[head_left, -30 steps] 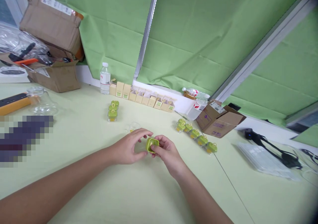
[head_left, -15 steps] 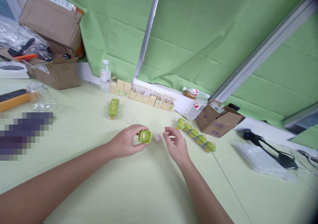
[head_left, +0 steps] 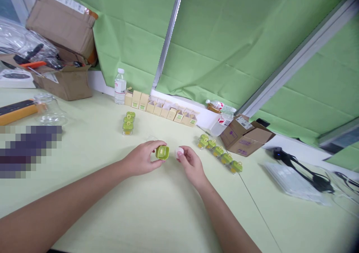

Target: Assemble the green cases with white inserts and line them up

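My left hand [head_left: 142, 158] grips a small green square lid [head_left: 162, 152] between thumb and fingers, its hollow side tipped toward me. Just right of it, my right hand [head_left: 193, 167] pinches a small round whitish piece [head_left: 178, 152], whose kind I cannot make out. The two pieces are close but apart. Beyond my left hand stands a short row of small clear jars with green lids [head_left: 128, 126]. A longer slanting row of the same green-lidded jars [head_left: 218, 151] is to the right of my right hand.
Small cream cartons [head_left: 158, 106] line the back edge beside an upright water bottle [head_left: 120, 86]. Other bottles [head_left: 221, 124] and an open cardboard box [head_left: 245, 136] are at back right. A glass vessel [head_left: 49, 110] and a yellow-black power strip [head_left: 18, 110] lie left; a black headset [head_left: 304, 172] lies right.
My right hand has moved slightly left and closed on the whitish piece, which sat on the table between my hands. My left hand still holds the green lid, turned a little.
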`<action>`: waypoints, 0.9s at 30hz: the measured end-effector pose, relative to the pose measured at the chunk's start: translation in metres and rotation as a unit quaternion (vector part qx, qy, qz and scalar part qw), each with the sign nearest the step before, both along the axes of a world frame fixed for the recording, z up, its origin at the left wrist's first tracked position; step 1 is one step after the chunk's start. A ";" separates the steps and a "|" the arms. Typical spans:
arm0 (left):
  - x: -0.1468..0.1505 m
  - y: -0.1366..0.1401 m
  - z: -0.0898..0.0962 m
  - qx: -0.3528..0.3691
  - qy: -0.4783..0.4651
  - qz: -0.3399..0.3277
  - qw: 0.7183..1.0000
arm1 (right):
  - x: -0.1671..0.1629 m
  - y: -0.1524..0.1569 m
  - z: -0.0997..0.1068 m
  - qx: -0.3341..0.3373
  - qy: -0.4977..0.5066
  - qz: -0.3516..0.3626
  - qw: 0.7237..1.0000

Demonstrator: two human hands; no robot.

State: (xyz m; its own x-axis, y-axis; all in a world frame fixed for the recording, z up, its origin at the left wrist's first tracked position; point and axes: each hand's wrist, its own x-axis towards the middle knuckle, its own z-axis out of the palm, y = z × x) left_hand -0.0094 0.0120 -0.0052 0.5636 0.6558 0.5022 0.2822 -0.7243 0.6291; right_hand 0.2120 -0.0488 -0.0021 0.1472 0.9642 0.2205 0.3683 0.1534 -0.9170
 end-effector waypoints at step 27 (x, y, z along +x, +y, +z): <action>0.003 -0.001 -0.004 0.152 0.105 0.004 0.983 | -0.030 -0.015 -0.001 0.013 0.035 0.071 0.997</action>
